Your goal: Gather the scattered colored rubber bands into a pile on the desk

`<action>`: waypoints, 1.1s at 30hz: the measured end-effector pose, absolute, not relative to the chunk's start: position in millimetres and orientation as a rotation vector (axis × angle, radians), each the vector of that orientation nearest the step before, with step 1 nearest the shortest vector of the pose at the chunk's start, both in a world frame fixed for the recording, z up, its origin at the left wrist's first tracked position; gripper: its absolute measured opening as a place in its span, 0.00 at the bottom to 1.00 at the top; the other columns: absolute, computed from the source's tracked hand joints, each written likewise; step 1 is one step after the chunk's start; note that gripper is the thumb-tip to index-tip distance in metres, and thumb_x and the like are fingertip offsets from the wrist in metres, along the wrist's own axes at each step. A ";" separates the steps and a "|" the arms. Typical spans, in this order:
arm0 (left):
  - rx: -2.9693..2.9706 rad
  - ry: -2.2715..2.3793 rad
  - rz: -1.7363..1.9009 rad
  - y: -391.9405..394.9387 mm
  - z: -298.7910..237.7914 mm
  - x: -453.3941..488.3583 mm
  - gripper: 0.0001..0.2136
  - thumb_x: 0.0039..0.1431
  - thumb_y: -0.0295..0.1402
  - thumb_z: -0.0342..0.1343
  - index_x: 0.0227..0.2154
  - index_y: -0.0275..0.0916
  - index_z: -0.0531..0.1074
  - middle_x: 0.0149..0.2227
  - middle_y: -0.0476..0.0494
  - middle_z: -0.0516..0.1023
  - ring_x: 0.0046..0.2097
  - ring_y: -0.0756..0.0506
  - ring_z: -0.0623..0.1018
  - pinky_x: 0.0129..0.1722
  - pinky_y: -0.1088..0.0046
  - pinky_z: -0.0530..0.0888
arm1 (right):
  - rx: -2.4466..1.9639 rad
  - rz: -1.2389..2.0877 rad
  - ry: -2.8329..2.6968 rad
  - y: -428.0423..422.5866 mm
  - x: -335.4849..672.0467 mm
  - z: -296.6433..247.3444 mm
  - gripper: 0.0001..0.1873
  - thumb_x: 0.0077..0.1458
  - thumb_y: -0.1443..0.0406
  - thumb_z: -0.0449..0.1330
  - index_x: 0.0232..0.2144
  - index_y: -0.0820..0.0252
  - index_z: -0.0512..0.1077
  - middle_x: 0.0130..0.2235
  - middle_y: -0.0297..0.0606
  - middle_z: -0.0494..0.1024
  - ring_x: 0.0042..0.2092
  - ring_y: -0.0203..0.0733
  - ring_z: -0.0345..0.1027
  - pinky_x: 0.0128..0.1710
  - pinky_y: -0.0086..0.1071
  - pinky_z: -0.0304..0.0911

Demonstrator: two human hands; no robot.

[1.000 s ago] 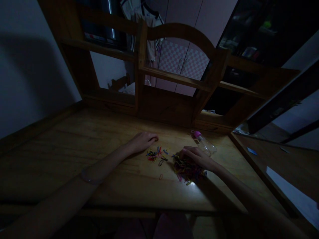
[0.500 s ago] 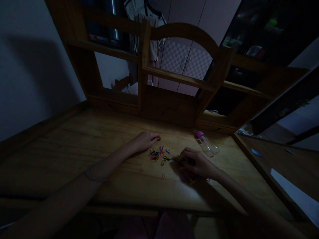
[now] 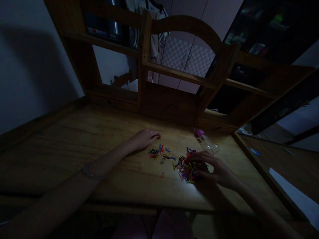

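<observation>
On the wooden desk (image 3: 74, 139) lies a heap of small coloured rubber bands (image 3: 185, 166), with a thinner scatter of bands (image 3: 159, 153) to its left. My right hand (image 3: 214, 166) rests at the right edge of the heap, fingers curved and spread over the bands, gripping nothing that I can see. My left hand (image 3: 146, 137) lies on the desk just behind the thin scatter, fingers curled loosely under; what they hold, if anything, is hidden. A clear bracelet (image 3: 91, 172) sits on my left forearm.
A small clear bottle with a pink cap (image 3: 205, 142) lies on its side behind my right hand. A wooden shelf unit (image 3: 174, 76) rises along the desk's back edge. A second surface (image 3: 286, 166) adjoins on the right. The room is very dim.
My right hand has slid right and back off the heap, uncovering the bands and spreading them a little. My left hand has stayed in place.
</observation>
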State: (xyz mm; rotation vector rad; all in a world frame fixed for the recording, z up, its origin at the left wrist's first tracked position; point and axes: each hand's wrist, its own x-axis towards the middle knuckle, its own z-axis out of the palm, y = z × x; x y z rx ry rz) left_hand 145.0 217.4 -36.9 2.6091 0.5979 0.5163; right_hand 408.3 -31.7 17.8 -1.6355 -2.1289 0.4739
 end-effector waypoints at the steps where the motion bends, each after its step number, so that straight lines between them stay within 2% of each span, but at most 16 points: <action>1: 2.607 0.598 0.513 217.8 -37.3 145.2 0.14 0.63 0.33 0.45 0.43 0.43 0.76 0.42 0.46 0.81 0.43 0.45 0.79 0.43 0.72 0.71 | -1.644 0.473 -2.125 -33.3 408.5 14.9 0.24 0.55 0.59 0.64 0.54 0.49 0.69 0.55 0.42 0.70 0.57 0.52 0.63 0.56 0.50 0.61; 4: 2.611 0.599 0.509 219.3 -39.1 145.6 0.14 0.63 0.33 0.45 0.43 0.43 0.76 0.42 0.46 0.81 0.43 0.45 0.79 0.44 0.72 0.71 | -1.652 0.473 -2.131 -35.0 409.3 8.9 0.32 0.53 0.59 0.66 0.59 0.48 0.64 0.59 0.43 0.66 0.60 0.53 0.58 0.59 0.52 0.57; 6: 2.614 0.599 0.515 220.0 -40.1 145.6 0.14 0.64 0.33 0.45 0.43 0.43 0.76 0.42 0.46 0.81 0.43 0.45 0.79 0.44 0.72 0.71 | -1.650 0.463 -2.138 -34.4 410.5 6.7 0.33 0.52 0.59 0.66 0.59 0.48 0.63 0.60 0.43 0.65 0.61 0.54 0.57 0.59 0.53 0.56; 10: 2.611 0.581 0.512 220.5 -40.8 145.4 0.14 0.64 0.33 0.44 0.43 0.43 0.76 0.42 0.45 0.81 0.43 0.45 0.79 0.43 0.72 0.71 | -1.646 0.410 -2.102 -32.9 413.8 2.4 0.29 0.54 0.62 0.64 0.57 0.48 0.65 0.58 0.44 0.66 0.59 0.53 0.60 0.56 0.52 0.60; 16: 2.612 0.602 0.504 220.4 -41.9 145.6 0.14 0.64 0.33 0.45 0.43 0.43 0.76 0.42 0.46 0.81 0.43 0.45 0.79 0.43 0.72 0.71 | -1.686 0.450 -1.942 -32.5 412.7 -4.5 0.19 0.54 0.68 0.60 0.49 0.53 0.69 0.48 0.41 0.73 0.48 0.48 0.70 0.47 0.43 0.68; 21: 2.620 0.601 0.497 220.3 -40.8 145.5 0.14 0.64 0.34 0.45 0.43 0.43 0.76 0.42 0.46 0.81 0.42 0.45 0.79 0.42 0.72 0.71 | -1.707 0.400 -1.796 -32.2 413.7 -4.3 0.13 0.55 0.65 0.60 0.44 0.54 0.70 0.44 0.39 0.76 0.44 0.46 0.71 0.42 0.40 0.70; 27: 2.611 0.587 0.507 221.0 -39.8 145.5 0.14 0.64 0.33 0.45 0.43 0.43 0.76 0.42 0.46 0.81 0.42 0.45 0.79 0.43 0.72 0.71 | -1.690 0.398 -1.733 -23.8 404.8 8.5 0.13 0.57 0.62 0.60 0.45 0.54 0.71 0.45 0.40 0.76 0.46 0.48 0.71 0.44 0.41 0.69; 33: 2.599 0.580 0.529 219.4 -39.6 144.6 0.14 0.63 0.33 0.45 0.43 0.43 0.76 0.42 0.46 0.81 0.43 0.44 0.79 0.43 0.72 0.71 | -1.639 0.412 -1.884 -10.6 377.6 10.6 0.12 0.58 0.63 0.60 0.45 0.52 0.72 0.44 0.38 0.77 0.45 0.46 0.70 0.45 0.40 0.67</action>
